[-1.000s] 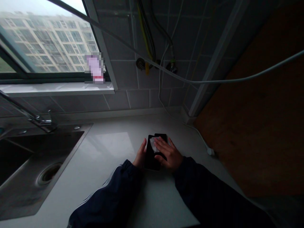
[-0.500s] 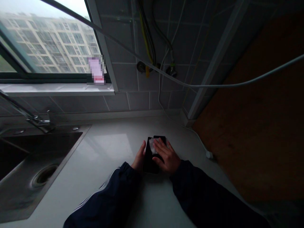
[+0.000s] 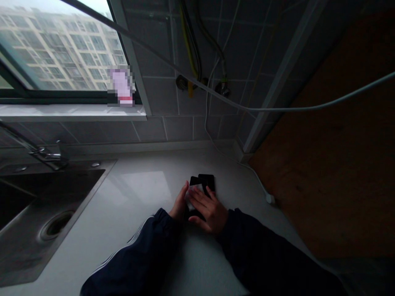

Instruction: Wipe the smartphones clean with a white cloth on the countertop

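A black, flat, phone-like device (image 3: 194,180) lies on the white counter. My left hand (image 3: 179,204) grips its left edge, the thumb along the side and the other fingers hidden. My right hand (image 3: 212,213) rests over its face, fingers stretched out, pressing a folded white tissue or cloth (image 3: 198,187) against the dark surface. Behind and to the right lies a second black phone-like object (image 3: 209,180), partly covered by the first device and my right fingers.
At left, a steel sink (image 3: 92,185) with a faucet (image 3: 51,157) is set into the counter (image 3: 138,230). A white cable (image 3: 277,109) hangs across the view. A plug (image 3: 270,199) lies near the brown panel (image 3: 333,176) at right.
My right hand and the white tissue have slid left and slightly nearer across the device, uncovering more of the second black object. My left hand keeps its grip.
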`<state>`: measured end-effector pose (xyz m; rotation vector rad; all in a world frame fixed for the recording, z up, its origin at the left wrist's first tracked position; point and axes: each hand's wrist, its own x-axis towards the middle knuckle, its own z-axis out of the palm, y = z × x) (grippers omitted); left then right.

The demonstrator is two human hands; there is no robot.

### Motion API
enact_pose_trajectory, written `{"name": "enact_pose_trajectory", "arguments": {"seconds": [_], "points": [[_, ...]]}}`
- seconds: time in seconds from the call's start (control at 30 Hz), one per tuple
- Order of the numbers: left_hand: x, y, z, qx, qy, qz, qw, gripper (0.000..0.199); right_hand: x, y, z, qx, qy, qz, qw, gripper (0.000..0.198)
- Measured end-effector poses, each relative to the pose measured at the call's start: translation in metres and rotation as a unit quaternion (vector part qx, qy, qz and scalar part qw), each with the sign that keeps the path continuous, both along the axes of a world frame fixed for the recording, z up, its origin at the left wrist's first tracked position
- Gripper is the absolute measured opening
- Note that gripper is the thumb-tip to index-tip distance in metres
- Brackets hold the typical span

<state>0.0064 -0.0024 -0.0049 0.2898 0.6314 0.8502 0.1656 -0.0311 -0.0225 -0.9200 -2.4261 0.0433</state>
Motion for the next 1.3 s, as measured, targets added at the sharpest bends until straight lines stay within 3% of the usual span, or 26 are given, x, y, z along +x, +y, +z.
{"name": "enact_pose_trajectory", "arguments": {"seconds": [0.2,0.4,0.6,0.77,0.87,0.97,1.07,1.2,1.3], "points": [[0.002,-0.002,0.002,0.012,-0.036,-0.026,0.999,0.069,0.008,0.010,0.002,-0.023,0.007,-0.065,0.998,0.066],[0.003,-0.003,0.004,-0.011,-0.004,0.001,1.000,0.071,0.005,0.004,0.004,-0.035,-0.004,-0.003,0.999,0.068],[0.005,-0.005,0.005,-0.001,-0.034,-0.029,0.999,0.070,0.011,0.010,0.007,-0.055,0.030,-0.065,0.996,0.064],[0.007,-0.007,0.007,-0.015,-0.014,-0.009,1.000,0.070,0.009,0.005,0.005,-0.042,0.005,0.013,0.999,0.069],[0.009,-0.008,0.006,0.002,-0.021,-0.030,0.999,0.069,0.008,0.007,0.007,-0.048,0.015,-0.039,0.998,0.063],[0.010,-0.007,-0.001,0.024,0.016,0.006,1.000,0.063,0.004,0.008,0.009,-0.047,0.026,-0.061,0.997,0.070],[0.011,-0.005,-0.006,0.051,0.090,0.090,0.991,0.055,-0.001,0.007,0.010,-0.038,0.002,0.010,0.999,0.072],[0.011,-0.006,-0.009,0.046,0.032,0.018,0.998,0.063,0.000,0.008,0.013,-0.047,0.013,-0.053,0.997,0.070],[0.012,-0.006,-0.012,0.061,0.025,0.046,0.997,0.063,0.000,0.008,0.016,-0.042,-0.008,-0.001,0.999,0.076]]}}
